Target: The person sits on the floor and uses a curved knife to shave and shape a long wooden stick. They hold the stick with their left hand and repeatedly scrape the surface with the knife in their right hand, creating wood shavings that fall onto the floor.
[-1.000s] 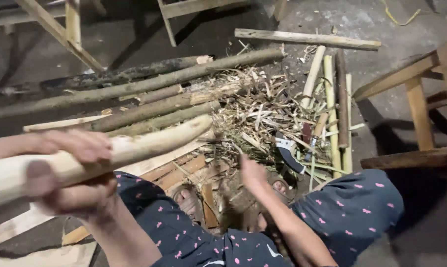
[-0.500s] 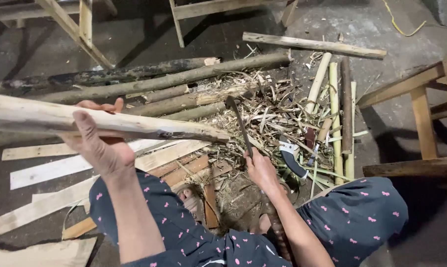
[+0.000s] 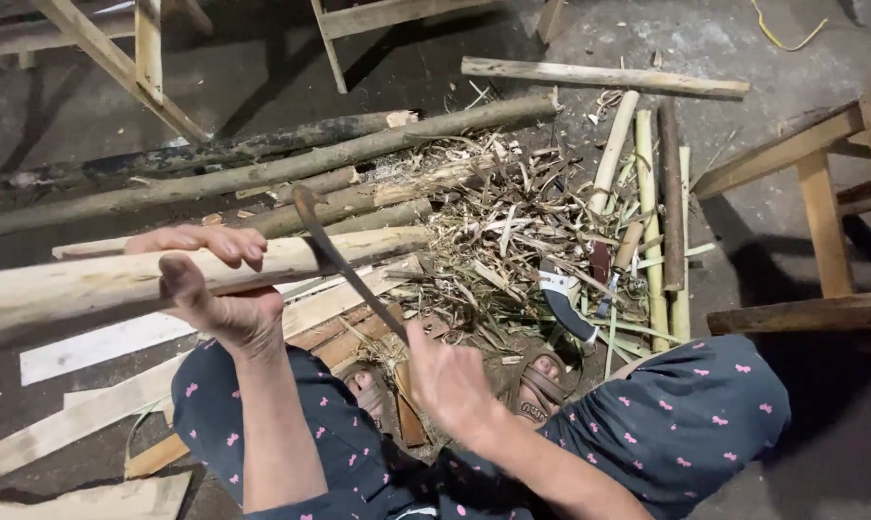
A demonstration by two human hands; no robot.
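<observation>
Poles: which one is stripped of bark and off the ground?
The pale peeled pole gripped in the left hand, with the right hand's curved blade laid across it. The other long poles lie on the floor, bark still on.

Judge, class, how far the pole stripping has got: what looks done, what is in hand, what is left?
Done: a heap of bark shavings covers the floor, and a few pale stripped sticks lie beside it.
In hand: the left hand grips a pale pole, and the right hand sets a long blade across it.
Left: several dark poles with bark on lie behind.
</observation>
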